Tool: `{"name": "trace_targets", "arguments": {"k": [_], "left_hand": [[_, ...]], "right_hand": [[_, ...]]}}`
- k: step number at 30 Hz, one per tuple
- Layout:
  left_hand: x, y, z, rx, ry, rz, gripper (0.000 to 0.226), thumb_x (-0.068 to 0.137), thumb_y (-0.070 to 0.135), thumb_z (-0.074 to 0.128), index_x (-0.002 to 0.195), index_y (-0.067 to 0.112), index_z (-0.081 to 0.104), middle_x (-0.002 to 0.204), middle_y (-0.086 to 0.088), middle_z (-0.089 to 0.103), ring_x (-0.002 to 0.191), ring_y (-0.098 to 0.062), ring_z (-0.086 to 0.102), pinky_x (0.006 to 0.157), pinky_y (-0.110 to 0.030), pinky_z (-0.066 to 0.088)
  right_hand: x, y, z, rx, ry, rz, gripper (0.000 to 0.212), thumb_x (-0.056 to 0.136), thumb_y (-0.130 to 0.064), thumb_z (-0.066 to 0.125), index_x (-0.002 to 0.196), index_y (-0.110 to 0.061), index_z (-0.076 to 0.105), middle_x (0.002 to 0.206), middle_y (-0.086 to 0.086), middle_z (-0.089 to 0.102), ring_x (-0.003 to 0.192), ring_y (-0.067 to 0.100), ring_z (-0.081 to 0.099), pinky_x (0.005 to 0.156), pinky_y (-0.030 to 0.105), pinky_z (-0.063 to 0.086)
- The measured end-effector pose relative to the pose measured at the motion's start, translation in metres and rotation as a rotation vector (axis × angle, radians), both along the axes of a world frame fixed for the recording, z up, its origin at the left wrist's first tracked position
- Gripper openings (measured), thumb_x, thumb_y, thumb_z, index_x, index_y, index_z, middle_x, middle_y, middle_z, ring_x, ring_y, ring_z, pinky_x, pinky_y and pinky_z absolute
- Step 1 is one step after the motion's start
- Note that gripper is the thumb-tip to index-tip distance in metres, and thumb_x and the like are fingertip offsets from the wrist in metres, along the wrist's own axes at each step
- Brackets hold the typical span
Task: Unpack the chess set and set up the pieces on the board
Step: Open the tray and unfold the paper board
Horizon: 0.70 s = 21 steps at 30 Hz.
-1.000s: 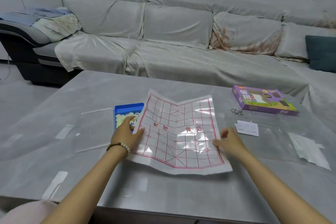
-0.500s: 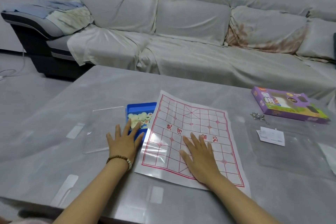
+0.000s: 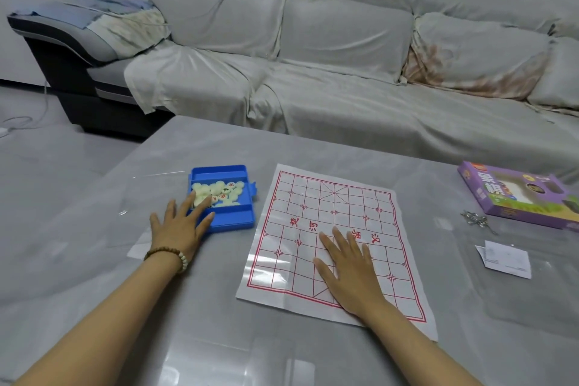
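Note:
A white paper board (image 3: 335,216) with a red grid lies flat on the grey table (image 3: 219,307). My right hand (image 3: 347,269) presses flat on its near half, fingers spread. Left of the board stands a blue tray (image 3: 233,216) holding several cream round pieces (image 3: 219,193) with red and dark characters. My left hand (image 3: 180,226) rests open at the tray's near left corner, fingertips over its edge and touching the pieces. A bead bracelet sits on that wrist.
A clear plastic lid (image 3: 150,191) lies left of the tray. At the right are a purple game box (image 3: 520,194), a small metal object (image 3: 476,219), a white slip (image 3: 506,258) and clear plastic wrap (image 3: 532,301). A covered sofa (image 3: 344,72) stands behind the table.
The board went from lifted and creased to lying flat. My right hand moved onto it and presses down. My left hand slid off the board's edge to the tray, now fully uncovered.

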<state>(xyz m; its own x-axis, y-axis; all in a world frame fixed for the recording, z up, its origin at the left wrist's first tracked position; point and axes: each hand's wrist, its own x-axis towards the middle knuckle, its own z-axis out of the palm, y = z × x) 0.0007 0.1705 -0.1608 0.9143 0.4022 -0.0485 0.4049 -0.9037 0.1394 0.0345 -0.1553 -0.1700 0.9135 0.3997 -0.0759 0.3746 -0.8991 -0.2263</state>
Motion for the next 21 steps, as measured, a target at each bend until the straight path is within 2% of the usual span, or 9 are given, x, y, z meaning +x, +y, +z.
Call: {"name": "trace_targets", "arguments": {"k": [7,12,14,19,21], "left_hand": [[0.008,0.028,0.004,-0.026,-0.02,-0.031,0.052,0.095,0.054,0.017,0.145,0.043,0.008,0.157,0.009,0.002,0.143,-0.026,0.007,0.112,-0.052,0.011],[0.006,0.032,0.005,-0.046,-0.039,-0.055,0.056,0.095,0.054,0.016,0.146,0.04,-0.001,0.157,0.007,0.001,0.143,-0.027,0.007,0.113,-0.052,0.009],[0.003,0.03,0.007,-0.09,-0.073,-0.025,0.059,0.094,0.054,0.017,0.146,0.037,-0.005,0.157,0.004,0.003,0.144,-0.026,0.007,0.113,-0.052,0.007],[-0.014,0.012,0.013,-0.194,-0.133,0.124,0.06,0.094,0.055,0.015,0.148,0.03,0.008,0.157,0.002,0.01,0.144,-0.024,0.003,0.113,-0.053,0.001],[-0.022,0.004,0.011,-0.228,-0.132,0.134,0.061,0.094,0.055,0.014,0.148,0.03,0.007,0.157,0.002,0.01,0.144,-0.023,0.0,0.113,-0.052,-0.003]], "right_hand": [[0.021,0.01,0.004,-0.02,0.017,0.025,0.102,0.055,-0.084,-0.026,0.146,-0.044,-0.005,0.158,-0.01,-0.013,0.144,0.015,-0.018,0.111,0.037,-0.017],[0.021,0.015,0.005,-0.029,0.016,-0.002,0.106,0.051,-0.085,-0.029,0.146,-0.044,-0.006,0.157,-0.01,-0.014,0.144,0.015,-0.018,0.113,0.039,-0.016],[0.021,0.015,0.006,-0.034,0.025,-0.006,0.108,0.049,-0.085,-0.03,0.146,-0.043,-0.006,0.157,-0.01,-0.014,0.144,0.015,-0.018,0.113,0.039,-0.016],[0.012,0.022,0.007,-0.025,0.032,0.016,0.106,0.049,-0.085,-0.031,0.144,-0.044,-0.01,0.157,-0.01,-0.017,0.144,0.015,-0.02,0.113,0.039,-0.017],[0.006,0.024,0.007,-0.033,0.032,0.015,0.104,0.049,-0.085,-0.031,0.143,-0.045,-0.012,0.156,-0.011,-0.018,0.143,0.014,-0.021,0.114,0.039,-0.017]]}}
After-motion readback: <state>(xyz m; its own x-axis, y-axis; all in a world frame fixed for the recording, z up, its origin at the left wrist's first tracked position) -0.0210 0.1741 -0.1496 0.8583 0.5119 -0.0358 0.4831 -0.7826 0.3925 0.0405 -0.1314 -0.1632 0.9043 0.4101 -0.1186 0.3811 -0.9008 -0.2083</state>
